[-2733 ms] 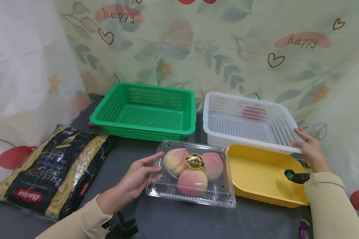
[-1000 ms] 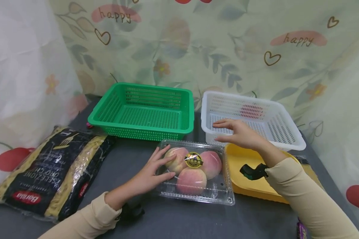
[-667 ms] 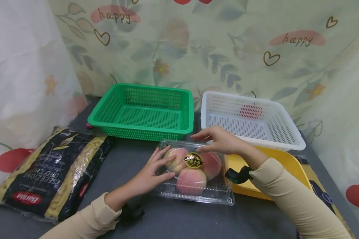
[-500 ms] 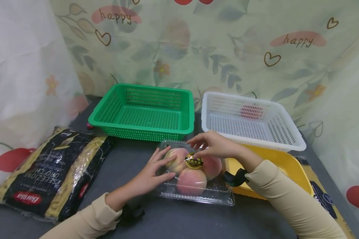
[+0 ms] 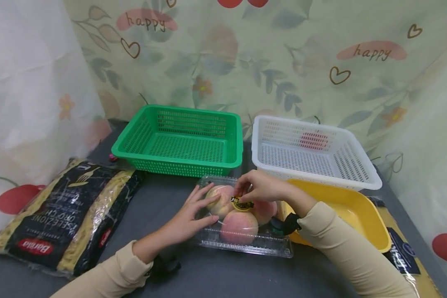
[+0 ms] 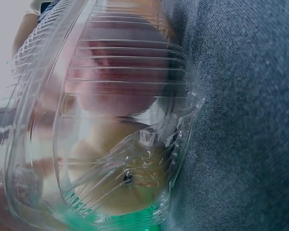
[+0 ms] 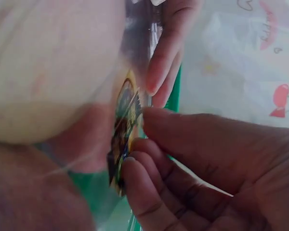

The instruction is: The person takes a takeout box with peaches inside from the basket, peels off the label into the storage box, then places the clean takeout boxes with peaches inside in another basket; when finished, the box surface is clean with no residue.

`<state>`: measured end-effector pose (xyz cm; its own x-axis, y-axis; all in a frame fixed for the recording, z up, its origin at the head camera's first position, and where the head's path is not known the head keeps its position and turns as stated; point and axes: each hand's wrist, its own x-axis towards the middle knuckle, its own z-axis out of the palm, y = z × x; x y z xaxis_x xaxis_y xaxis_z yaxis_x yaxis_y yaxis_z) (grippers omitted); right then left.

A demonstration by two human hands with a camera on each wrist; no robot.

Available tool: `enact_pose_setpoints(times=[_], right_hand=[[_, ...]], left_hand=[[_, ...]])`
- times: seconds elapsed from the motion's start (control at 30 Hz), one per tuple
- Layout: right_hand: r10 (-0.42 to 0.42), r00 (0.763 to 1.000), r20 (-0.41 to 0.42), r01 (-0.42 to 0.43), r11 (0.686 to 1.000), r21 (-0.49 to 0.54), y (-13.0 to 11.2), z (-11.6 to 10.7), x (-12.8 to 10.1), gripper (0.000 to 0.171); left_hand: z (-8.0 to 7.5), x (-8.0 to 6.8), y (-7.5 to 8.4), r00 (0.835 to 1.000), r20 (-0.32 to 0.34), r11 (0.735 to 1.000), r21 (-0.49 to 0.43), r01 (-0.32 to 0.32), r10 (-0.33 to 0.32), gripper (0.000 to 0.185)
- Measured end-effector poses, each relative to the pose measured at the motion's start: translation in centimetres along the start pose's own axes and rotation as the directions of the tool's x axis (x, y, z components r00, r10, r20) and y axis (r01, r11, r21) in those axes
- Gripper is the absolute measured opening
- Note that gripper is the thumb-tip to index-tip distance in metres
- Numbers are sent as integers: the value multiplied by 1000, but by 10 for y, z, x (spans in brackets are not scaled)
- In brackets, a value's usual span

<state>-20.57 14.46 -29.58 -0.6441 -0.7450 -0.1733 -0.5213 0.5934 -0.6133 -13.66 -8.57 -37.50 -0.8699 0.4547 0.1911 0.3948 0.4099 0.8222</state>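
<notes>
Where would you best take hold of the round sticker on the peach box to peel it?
Probably its raised far edge, from above and behind: the right hand already pinches the sticker there, while the left hand steadies the clear box.

1. The clear ribbed plastic clamshell box is glossy and throws glints.
2. The round black-and-gold sticker on its lid looks shiny, possibly foil.
3. The dark grey cloth table cover is matt and finely rough.
4. The green perforated plastic basket has a smooth sheen.
</notes>
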Motion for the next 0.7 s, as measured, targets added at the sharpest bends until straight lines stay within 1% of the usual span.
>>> enact_pose_setpoints(times=[0.2,0.4,0.7], right_hand=[[-7,1000,-24,7,1000,-6,4,2,2,12],[16,1000,-26,-16,1000,-5,4,3,3,13],[8,998,-61,-8,1000,-1,3,4,-1,14]], left_hand=[[1,1,-1,1000,0,1000,3,-4,4,50],[1,1,-2,1000,-5,1000,8,-2,2,50],[2,1,-4,1000,-11,1000,3,-1,1,49]])
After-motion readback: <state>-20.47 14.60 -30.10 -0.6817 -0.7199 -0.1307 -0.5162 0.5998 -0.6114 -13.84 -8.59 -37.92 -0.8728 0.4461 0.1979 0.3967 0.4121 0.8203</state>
